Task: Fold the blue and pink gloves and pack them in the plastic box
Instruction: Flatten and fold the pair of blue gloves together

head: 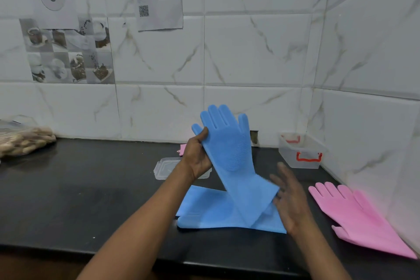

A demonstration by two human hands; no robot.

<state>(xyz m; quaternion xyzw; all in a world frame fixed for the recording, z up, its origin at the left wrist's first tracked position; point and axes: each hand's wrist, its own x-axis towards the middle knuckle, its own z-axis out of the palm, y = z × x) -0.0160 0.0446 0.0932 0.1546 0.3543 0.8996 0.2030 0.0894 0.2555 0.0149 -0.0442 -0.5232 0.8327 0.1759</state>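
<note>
My left hand [197, 154] grips a blue glove [229, 150] at its thumb side and holds it upright, fingers pointing up. A second blue glove [204, 211] lies flat on the black counter under it. My right hand [289, 198], blurred, has straight fingers beside the raised glove's cuff; whether it touches the cuff I cannot tell. A pink glove [356, 213] lies flat at the right. Behind my left hand a bit of another pink glove [181, 149] shows. The clear plastic box [301, 150] with red handles stands at the back right corner.
The clear lid [166, 167] lies flat on the counter [91, 188] behind my left wrist. A bag of brownish items [25, 140] sits at the far left. Tiled walls close the back and the right side. The counter's front edge runs below my forearms.
</note>
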